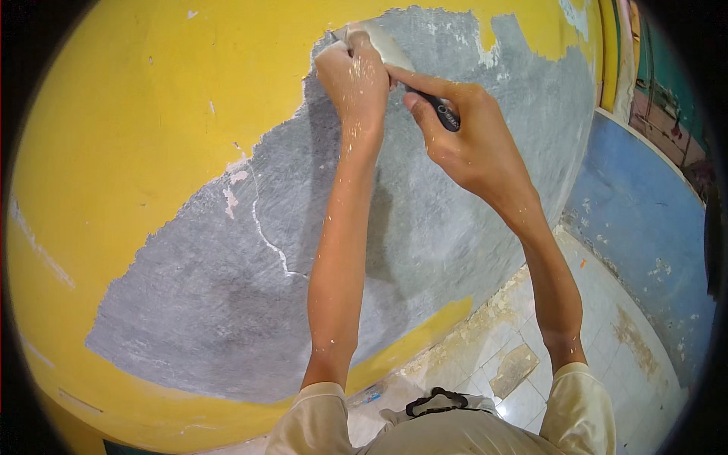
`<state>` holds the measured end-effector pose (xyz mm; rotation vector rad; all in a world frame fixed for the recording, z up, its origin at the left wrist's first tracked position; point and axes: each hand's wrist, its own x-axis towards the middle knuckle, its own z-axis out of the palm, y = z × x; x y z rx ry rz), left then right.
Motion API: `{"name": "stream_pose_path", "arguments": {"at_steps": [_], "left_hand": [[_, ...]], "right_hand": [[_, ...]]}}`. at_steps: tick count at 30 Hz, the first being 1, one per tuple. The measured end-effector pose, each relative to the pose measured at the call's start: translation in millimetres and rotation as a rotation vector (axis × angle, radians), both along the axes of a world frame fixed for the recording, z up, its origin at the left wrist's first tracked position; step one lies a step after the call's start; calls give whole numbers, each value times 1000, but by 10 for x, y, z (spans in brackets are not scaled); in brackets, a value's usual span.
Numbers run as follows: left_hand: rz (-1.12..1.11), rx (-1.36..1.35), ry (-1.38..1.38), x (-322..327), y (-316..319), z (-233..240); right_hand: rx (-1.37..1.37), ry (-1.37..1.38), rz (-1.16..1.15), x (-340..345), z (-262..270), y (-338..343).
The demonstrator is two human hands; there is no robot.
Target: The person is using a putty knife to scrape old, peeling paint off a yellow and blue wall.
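My right hand [469, 125] grips the black handle [441, 108] of a scraper, its index finger stretched forward along the tool. The handle slants up and left towards my left hand [358, 74]. That hand is curled, thumb uppermost, on a broad pale flat part [389, 45] that looks like the scraper's blade; the fingers hide much of it. Both hands are at the upper edge of a bare grey patch [273, 318] of wall, where yellow paint [170, 96] ends in a ragged border. Pale flecks cling to my left hand and forearm.
A white crack [264, 236] runs down the grey patch. To the right stands a low blue wall [642, 222] with chipped paint. Below is a pale tiled floor [597, 318] with a broken brownish area [515, 369] and crumbled debris along the wall's foot.
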<state>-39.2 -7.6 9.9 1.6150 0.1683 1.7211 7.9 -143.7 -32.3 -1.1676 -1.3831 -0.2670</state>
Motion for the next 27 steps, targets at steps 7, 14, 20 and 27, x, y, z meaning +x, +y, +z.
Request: {"name": "stream_pose_path", "arguments": {"at_steps": [7, 14, 20, 27], "left_hand": [[75, -9, 94, -24, -23, -60], [45, -54, 38, -16, -66, -3], [253, 198, 16, 88, 208, 73], [376, 320, 204, -493, -423, -209]], "right_hand": [[-55, 34, -23, 29, -71, -31], [-15, 7, -5, 67, -53, 35], [-17, 33, -5, -20, 26, 102], [142, 95, -199, 321, -626, -448]]}}
